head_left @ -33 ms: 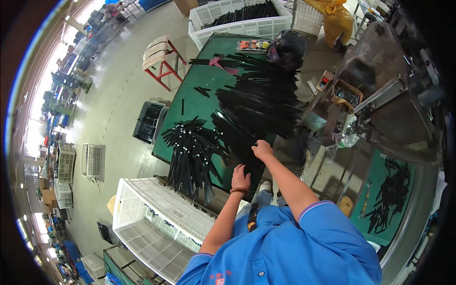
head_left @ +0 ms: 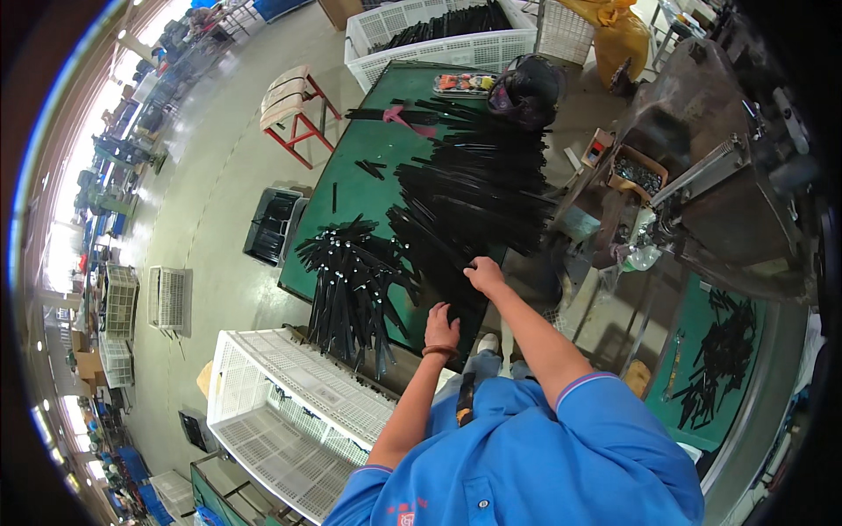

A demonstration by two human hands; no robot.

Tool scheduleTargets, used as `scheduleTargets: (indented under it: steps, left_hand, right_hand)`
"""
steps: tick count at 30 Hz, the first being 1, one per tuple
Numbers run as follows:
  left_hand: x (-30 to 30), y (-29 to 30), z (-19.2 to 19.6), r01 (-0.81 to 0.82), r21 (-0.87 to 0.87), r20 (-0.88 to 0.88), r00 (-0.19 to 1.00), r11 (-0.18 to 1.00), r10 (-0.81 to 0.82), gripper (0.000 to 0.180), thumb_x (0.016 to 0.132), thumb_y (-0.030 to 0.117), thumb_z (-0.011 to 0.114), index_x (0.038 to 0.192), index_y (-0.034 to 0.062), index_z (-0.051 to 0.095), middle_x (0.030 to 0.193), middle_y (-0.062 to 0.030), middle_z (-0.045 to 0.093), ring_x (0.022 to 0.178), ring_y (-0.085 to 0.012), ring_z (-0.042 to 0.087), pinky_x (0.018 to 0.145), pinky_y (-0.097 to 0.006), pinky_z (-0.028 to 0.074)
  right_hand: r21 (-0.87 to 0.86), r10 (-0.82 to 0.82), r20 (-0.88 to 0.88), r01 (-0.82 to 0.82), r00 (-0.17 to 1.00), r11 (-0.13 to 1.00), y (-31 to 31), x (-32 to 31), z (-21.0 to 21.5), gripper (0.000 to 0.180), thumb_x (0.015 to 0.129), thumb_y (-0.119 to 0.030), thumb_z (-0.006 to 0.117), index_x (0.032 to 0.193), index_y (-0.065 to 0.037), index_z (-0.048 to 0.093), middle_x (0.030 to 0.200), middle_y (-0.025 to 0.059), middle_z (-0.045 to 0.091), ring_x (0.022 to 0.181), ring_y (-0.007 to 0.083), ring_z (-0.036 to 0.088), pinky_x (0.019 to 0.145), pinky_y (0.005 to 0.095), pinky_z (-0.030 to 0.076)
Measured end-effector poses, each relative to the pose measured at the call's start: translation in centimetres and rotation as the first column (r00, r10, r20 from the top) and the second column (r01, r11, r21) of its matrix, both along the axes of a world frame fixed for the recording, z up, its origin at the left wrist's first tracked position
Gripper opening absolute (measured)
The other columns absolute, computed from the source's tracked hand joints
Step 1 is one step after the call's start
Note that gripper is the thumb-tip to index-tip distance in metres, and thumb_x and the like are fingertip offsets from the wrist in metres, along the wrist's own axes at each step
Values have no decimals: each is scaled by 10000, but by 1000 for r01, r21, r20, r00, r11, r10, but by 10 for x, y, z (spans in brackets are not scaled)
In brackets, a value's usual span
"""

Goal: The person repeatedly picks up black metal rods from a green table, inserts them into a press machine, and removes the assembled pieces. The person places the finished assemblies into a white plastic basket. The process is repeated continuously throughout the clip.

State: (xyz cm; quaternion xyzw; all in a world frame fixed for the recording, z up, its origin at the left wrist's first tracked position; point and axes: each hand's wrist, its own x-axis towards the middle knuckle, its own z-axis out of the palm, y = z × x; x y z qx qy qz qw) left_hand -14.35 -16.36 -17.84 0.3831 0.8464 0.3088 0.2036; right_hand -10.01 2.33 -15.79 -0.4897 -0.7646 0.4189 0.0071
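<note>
Many thin black strips (head_left: 478, 188) lie in a wide heap across the green table (head_left: 320, 250). My right hand (head_left: 484, 275) is closed at the near end of the heap, its fingers pinched on the end of a black strip. To its left, my left hand (head_left: 441, 326) is held low over the table's near edge, with its fingers apart and nothing seen in them. A second pile of black strips (head_left: 351, 294), with shiny ends, fans out left of my left hand and overhangs the near edge.
A white crate (head_left: 303, 430) stands against the table's near left side. Another white crate (head_left: 438, 44) full of black strips is beyond the far end. On the right are a dark machine (head_left: 702, 175) and a box of small metal parts (head_left: 638, 172). A red-legged stool (head_left: 296, 110) stands left.
The whole view has shifted very slightly. Both hands stay in place over the same strips.
</note>
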Motion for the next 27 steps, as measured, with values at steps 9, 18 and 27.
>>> scheduleTargets:
  steps: [9, 18, 27]
  left_hand:
    - [-10, 28, 4, -45, 125, -43, 998, 991, 50, 366, 765, 124, 643, 1104, 35, 537, 1149, -139, 532, 1010, -306, 555, 864, -370, 461]
    - [27, 92, 43, -264, 350, 540, 841, 899, 36, 409, 867, 164, 597, 1224, 5, 477, 1166, -109, 561, 989, -188, 587, 828, -317, 474]
    - [121, 142, 150, -324, 272, 949, 248, 906, -196, 231, 927, 230, 526, 1071, 50, 551, 1014, -99, 627, 887, -184, 619, 770, -319, 498]
  right_hand:
    - [-441, -326, -235, 198, 916, 875, 20, 55, 26, 202, 885, -154, 533, 1020, -15, 587, 827, 97, 656, 589, 164, 642, 426, 297, 470]
    - [-734, -443, -428, -18, 788, 679, 4, 162, 88, 195, 940, -184, 466, 1052, -48, 550, 944, 67, 654, 640, 114, 618, 411, 202, 359]
    - [-633, -519, -574, 59, 633, 772, -34, 256, 125, 189, 946, -199, 476, 1034, -59, 569, 812, 20, 639, 586, 69, 599, 422, 181, 378]
